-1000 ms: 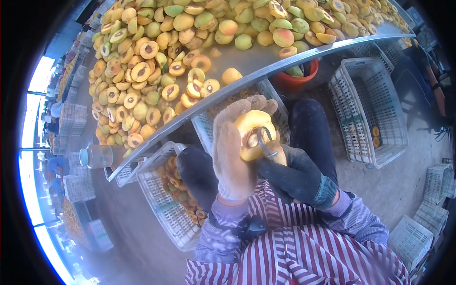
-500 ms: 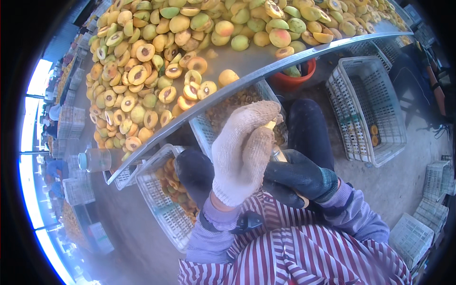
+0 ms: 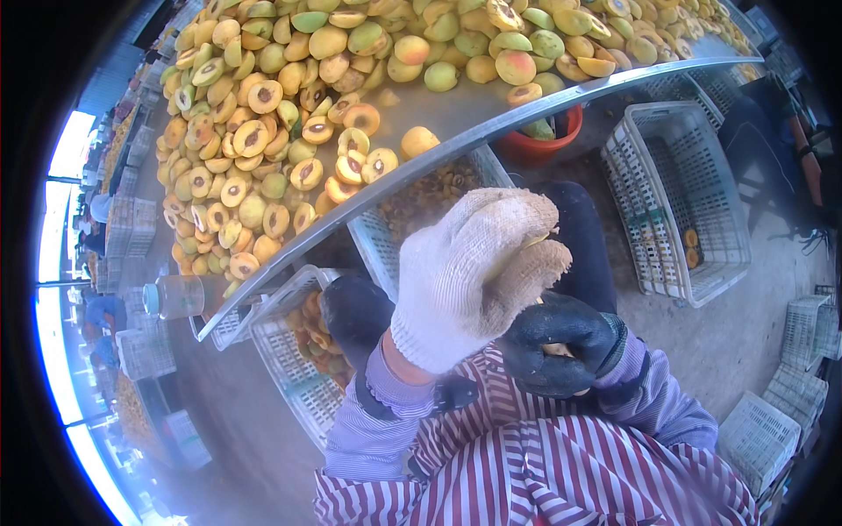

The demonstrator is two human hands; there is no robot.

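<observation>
In the head view, the metal table edge runs from the left near side to the right far side, and both hands work on its near side, with a gap between it and the left hand. Bare floor opens to the right of the hands as far as the right crate, and more floor lies left of the left crate. The left hand, in a white glove, has its fingers curled and pressed around 1 fruit piece; only a thin yellow strip shows between fingers and thumb, the rest being hidden. The right hand, in a dark glove, sits just near and right of it, closed around 1 pale tool handle; whether the tool touches the fruit, I cannot tell. Under the table edge stand 1 middle crate, holding small brownish bits, and 1 red bucket. The right crate shows 2 fruit halves; the left crate holds many. At the far left of the edge stands 1 clear jar. The fruit heap beyond is too many to count.
</observation>
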